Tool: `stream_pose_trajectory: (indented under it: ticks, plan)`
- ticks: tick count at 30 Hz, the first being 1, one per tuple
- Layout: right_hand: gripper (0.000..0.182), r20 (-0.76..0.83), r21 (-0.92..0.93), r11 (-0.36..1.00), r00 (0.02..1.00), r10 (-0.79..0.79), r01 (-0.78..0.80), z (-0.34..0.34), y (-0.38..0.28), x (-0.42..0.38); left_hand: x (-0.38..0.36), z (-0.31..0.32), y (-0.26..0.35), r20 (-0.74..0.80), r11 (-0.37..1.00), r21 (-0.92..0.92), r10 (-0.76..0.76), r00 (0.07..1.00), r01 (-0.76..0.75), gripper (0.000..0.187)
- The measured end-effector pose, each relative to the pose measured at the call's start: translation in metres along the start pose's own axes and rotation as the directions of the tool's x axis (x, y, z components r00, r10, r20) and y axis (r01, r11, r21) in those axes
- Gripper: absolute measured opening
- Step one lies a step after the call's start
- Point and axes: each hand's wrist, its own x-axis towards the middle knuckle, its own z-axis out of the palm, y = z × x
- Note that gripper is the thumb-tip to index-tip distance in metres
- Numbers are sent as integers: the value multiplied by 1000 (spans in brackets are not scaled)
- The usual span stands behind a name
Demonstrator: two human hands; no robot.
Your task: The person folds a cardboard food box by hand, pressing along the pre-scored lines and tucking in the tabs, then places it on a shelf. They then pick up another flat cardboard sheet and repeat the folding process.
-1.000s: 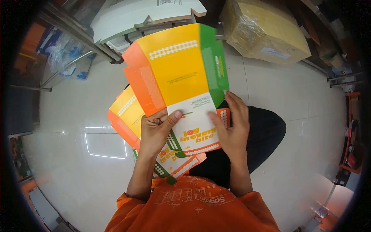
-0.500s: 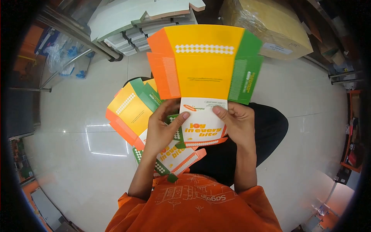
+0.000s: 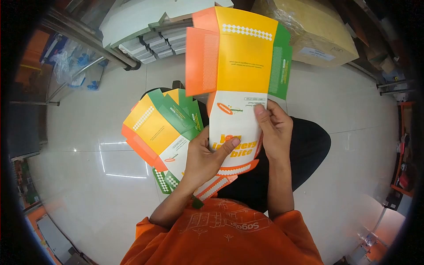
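Both hands (image 3: 204,161) (image 3: 278,132) holding carton blank (image 3: 244,70), lettering (image 3: 244,153) part-covered, blanks underneath (image 3: 154,137) partly hidden

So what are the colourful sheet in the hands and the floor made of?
The colourful sheet looks like thin printed paperboard with a smooth, perhaps satin finish: crisp folds and cut flaps suggest it. The floor seems glossy tile or polished stone, given bright reflections and straight joints.

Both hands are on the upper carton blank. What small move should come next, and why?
I'd probably let the right hand steady the carton blank and bring the left hand up to fold the orange side flap inward: that flap spreads outward beside the yellow panel, while the right hand already pinches the white panel near its edge.
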Motion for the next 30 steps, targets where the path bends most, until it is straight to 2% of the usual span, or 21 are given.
stream_pose_trajectory:
  ticks: [1, 2, 3, 4, 5, 6, 7, 8, 9, 10, 11, 13, 15, 16, 18, 21, 25, 27, 30]
  plan:
    - [31, -2, 2, 1000, 1000, 1, -1, -1, 6, 1, -1, -3, 3, 27, 994, 77, -74, 997, 71, 46]
    - [36, -26, -106, 994, 999, -33, 30, -2, 14, 3, -2, -6, 6, 47, 978, 154, -148, 988, 140, 34]
    - [40, -45, -214, 975, 997, -70, 59, -2, 18, 3, -1, -7, 8, 48, 978, 155, -149, 988, 140, 34]
    - [54, 3, -509, 833, 969, -249, 215, -6, 15, 4, 0, -8, 9, -7, 978, 167, -124, 992, 124, 28]
    - [54, 3, -509, 834, 969, -248, 215, -5, 12, -1, 2, -10, 11, -63, 978, 180, -99, 993, 109, 24]
    - [59, 15, -620, 757, 967, -253, 207, -4, 10, -10, 6, -12, 8, -86, 994, 103, -39, 996, 48, 24]
    - [65, 27, -721, 665, 966, -256, 196, -4, 8, -18, 9, -14, 9, -85, 994, 103, -39, 996, 48, 24]
    - [70, 91, -646, 736, 977, -193, 206, -5, 9, -22, 11, -15, 10, -67, 997, 37, -63, 996, 66, 25]
    - [70, 86, -649, 734, 978, -191, 200, -3, 9, -25, 12, -15, 10, -45, 996, -28, -90, 995, 89, 26]
    - [70, 48, -464, 882, 997, -63, 78, 1, 10, -29, 12, -15, 9, -37, 995, -27, -95, 995, 94, 26]
    - [70, 39, -250, 967, 997, 68, -56, 2, 11, -31, 14, -15, 7, -1, 996, -35, -87, 996, 87, 27]
    - [67, 45, -317, 948, 999, 11, 4, -5, 15, -29, 15, -14, 6, 34, 996, -44, -77, 996, 78, 28]
    - [61, 129, -170, 980, 984, 126, -103, -8, 12, -28, 16, -15, 5, 25, 997, -14, -81, 996, 81, 29]
    - [61, 129, -171, 980, 984, 125, -103, -9, 11, -28, 17, -15, 3, 25, 997, -15, -80, 996, 80, 29]
    - [53, 178, -119, 972, 958, 224, -205, -12, 9, -28, 18, -15, 0, 25, 997, 14, -82, 996, 82, 31]
    - [48, 166, -10, 991, 978, 131, -131, -11, 7, -27, 19, -14, 0, 3, 999, -29, -25, 1000, 25, 32]
    - [48, 47, -10, 999, 998, 44, -43, -14, 5, -24, 20, -26, -5, -40, 998, 6, -63, 997, 64, 31]
    - [52, 25, -254, 967, 1000, -2, 8, -9, 5, -25, 19, -27, -6, -49, 997, 26, -77, 996, 78, 30]
    - [53, 109, -341, 939, 994, -8, 45, 0, 0, -29, 17, -24, -10, 1, 998, -7, -56, 998, 56, 31]
